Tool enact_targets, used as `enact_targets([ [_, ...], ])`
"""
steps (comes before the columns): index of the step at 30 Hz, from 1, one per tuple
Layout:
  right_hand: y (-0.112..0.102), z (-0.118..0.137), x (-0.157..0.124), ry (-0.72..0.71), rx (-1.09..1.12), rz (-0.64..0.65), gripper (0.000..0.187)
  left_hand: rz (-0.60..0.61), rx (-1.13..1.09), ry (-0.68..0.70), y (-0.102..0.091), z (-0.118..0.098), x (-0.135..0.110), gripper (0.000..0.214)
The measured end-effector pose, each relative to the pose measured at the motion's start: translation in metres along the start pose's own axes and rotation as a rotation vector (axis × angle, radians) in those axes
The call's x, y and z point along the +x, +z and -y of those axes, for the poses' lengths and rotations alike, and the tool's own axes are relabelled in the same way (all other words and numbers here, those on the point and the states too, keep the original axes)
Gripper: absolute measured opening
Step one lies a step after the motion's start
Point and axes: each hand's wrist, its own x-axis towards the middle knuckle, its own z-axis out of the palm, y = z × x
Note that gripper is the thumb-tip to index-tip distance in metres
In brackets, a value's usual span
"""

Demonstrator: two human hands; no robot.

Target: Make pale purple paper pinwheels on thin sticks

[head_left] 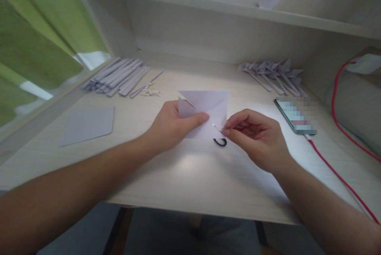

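A pale lilac sheet of paper (212, 106), partly folded with diagonal creases, is held upright above the middle of the desk. My left hand (172, 124) grips its left side, thumb pressed across the front. My right hand (256, 138) pinches the paper's lower right edge between thumb and forefinger. A small black loop (220, 142), perhaps a scissors handle, lies on the desk just under the paper; the rest of it is hidden.
A flat lilac sheet (89, 124) lies at the left. Rolled paper strips (119, 76) and small scraps (150, 91) sit at the back left, folded paper pieces (274, 73) at the back right. A phone (296, 116) with a red cable (339, 175) lies at the right. A shelf (226, 8) overhangs the desk.
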Motion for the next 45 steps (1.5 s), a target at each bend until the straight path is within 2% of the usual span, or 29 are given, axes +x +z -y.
enact_targets([
  [12,-0.001,-0.001,0.0,0.036,-0.042,0.004,0.003,0.013,0.011,-0.018,0.001,-0.003,0.0,0.017],
  [22,0.002,0.0,0.003,0.072,0.018,0.0,0.012,0.021,-0.022,-0.006,0.001,0.0,0.0,0.019],
  [31,0.004,-0.002,0.002,0.046,0.048,-0.024,0.019,0.058,-0.057,-0.055,-0.003,0.004,0.004,0.028],
  [35,0.0,-0.005,0.004,0.047,0.047,-0.038,0.022,0.054,-0.057,-0.041,-0.004,0.003,0.006,0.025],
  [37,-0.006,-0.008,0.008,0.048,-0.028,-0.06,0.021,0.022,-0.059,-0.016,-0.006,0.003,0.009,0.024],
  [39,-0.014,-0.011,0.013,0.061,-0.221,-0.055,0.021,-0.018,-0.072,0.002,-0.008,0.003,0.013,0.026],
  [42,-0.024,-0.015,0.019,0.097,-0.629,0.077,0.031,-0.05,-0.089,-0.001,-0.011,0.003,0.018,0.028],
  [45,-0.026,-0.017,0.022,0.166,-0.834,0.223,0.033,-0.073,-0.088,-0.012,-0.012,0.003,0.021,0.027],
])
